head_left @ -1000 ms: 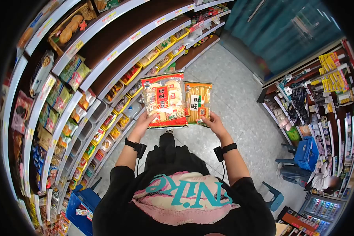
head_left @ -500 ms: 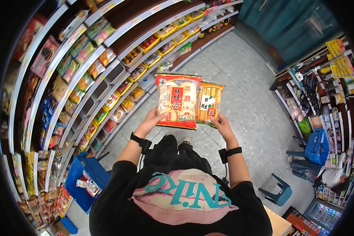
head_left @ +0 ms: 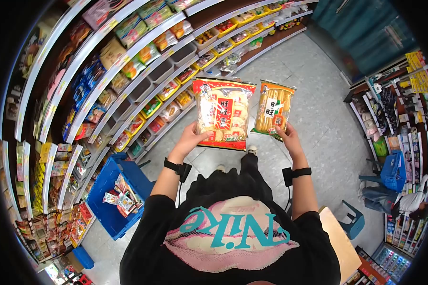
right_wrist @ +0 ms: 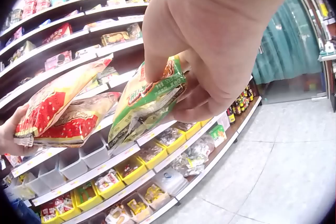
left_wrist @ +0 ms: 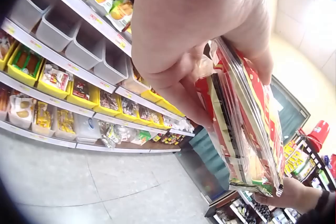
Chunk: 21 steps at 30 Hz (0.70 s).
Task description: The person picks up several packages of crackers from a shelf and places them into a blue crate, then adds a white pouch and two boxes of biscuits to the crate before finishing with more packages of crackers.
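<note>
My left hand (head_left: 190, 140) grips the lower left corner of a large red and clear bag of round crackers (head_left: 223, 114), thumb on its front. In the right wrist view two red packs (right_wrist: 68, 127) lie one against the other in that hand. My right hand (head_left: 290, 138) pinches the lower edge of a smaller orange and green bag of stick crackers (head_left: 274, 109), thumb in front and fingers behind. The two bags are upright side by side with a narrow gap between them.
Curved snack shelves (head_left: 150, 35) with yellow bins run along the left. A blue crate (head_left: 97, 202) holding packets stands at lower left. At right are a green stool (head_left: 354, 221), a table corner (head_left: 337, 244), another blue crate (head_left: 393, 172) and a person (head_left: 411, 202).
The two bags, overlapping or touching before, are now apart. The view has shifted, bringing the blue crate at lower left and the table corner further into sight.
</note>
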Motion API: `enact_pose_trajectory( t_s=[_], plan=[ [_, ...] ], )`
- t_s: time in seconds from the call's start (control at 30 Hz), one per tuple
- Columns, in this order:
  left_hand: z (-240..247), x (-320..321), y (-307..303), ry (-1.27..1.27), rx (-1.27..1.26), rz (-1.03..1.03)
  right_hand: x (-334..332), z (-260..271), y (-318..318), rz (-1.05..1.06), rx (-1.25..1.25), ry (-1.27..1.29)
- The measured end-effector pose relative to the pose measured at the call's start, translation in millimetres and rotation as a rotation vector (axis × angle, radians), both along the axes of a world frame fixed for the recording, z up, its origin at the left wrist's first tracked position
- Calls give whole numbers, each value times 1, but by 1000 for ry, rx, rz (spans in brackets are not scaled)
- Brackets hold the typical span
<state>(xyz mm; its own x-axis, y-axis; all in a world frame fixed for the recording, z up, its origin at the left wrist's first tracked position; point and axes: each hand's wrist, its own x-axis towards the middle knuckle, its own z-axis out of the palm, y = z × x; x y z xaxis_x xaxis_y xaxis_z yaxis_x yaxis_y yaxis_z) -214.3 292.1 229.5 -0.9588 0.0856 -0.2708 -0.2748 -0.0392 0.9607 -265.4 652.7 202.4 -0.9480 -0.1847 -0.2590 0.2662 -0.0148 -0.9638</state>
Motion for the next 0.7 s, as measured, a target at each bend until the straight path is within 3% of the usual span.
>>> enact_pose_trajectory(
  t_s=[0.33, 0.7],
  plan=[
    [-24, 114, -93, -75, 54, 66, 91, 44, -95, 207, 131, -42],
    [-42, 227, -113, -39, 150, 135, 202, 40, -128, 240, 88, -16]
  ],
)
